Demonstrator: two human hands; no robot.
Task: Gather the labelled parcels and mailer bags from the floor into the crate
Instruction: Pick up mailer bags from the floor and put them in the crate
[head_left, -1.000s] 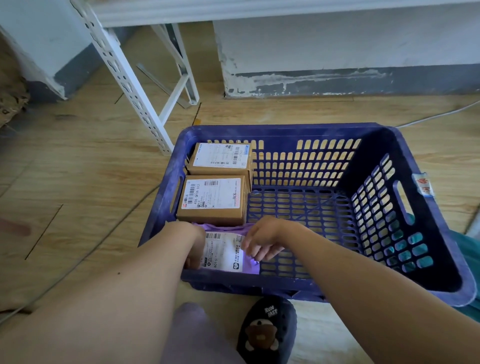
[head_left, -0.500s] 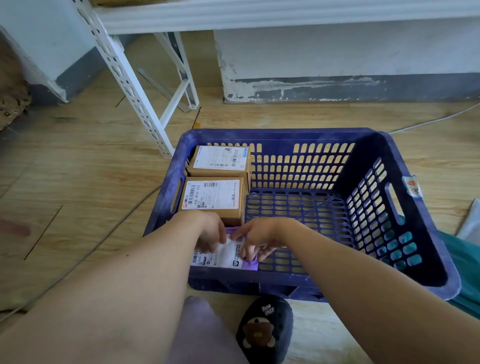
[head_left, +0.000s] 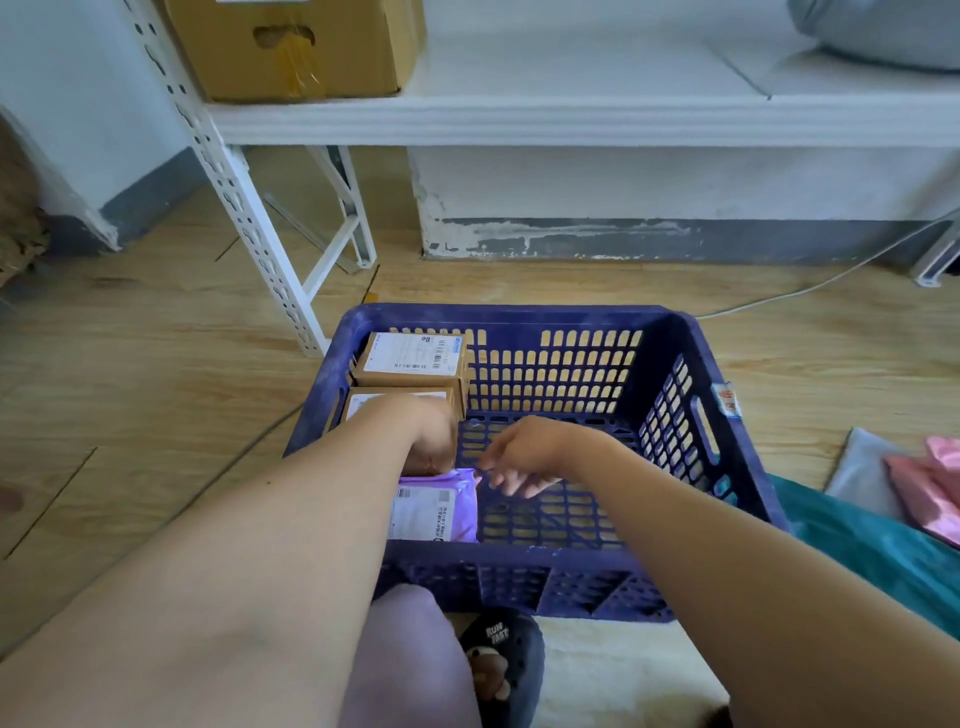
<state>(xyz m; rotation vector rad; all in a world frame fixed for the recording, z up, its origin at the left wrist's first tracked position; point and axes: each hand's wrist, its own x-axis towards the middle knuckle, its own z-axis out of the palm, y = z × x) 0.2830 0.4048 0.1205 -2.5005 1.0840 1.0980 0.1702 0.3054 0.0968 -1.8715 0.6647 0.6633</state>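
A dark blue slotted crate (head_left: 519, 315) stands on the wood floor in front of me. Two labelled cardboard parcels sit along its left side: the far one (head_left: 415, 356) in full view, the near one (head_left: 363, 401) mostly hidden by my left arm. A purple mailer bag (head_left: 441, 506) with a white label lies in the near left corner. My left hand (head_left: 431, 441) curls down onto the bag's far edge. My right hand (head_left: 524, 457) hovers beside the bag's far right corner, fingers loosely apart, holding nothing.
Pink mailer bags (head_left: 930, 493) and a pale grey one (head_left: 857, 470) lie on the floor at right, by a teal cloth (head_left: 857, 561). A white rack leg (head_left: 249, 228) stands behind the crate's left corner. A cardboard box (head_left: 291, 47) sits on the shelf. My slipper (head_left: 501, 660) touches the crate's near wall.
The purple mailer bag has settled flat in the near left corner. My left hand slid to its far edge, my right hand came off it to the right. The view tilted upward.
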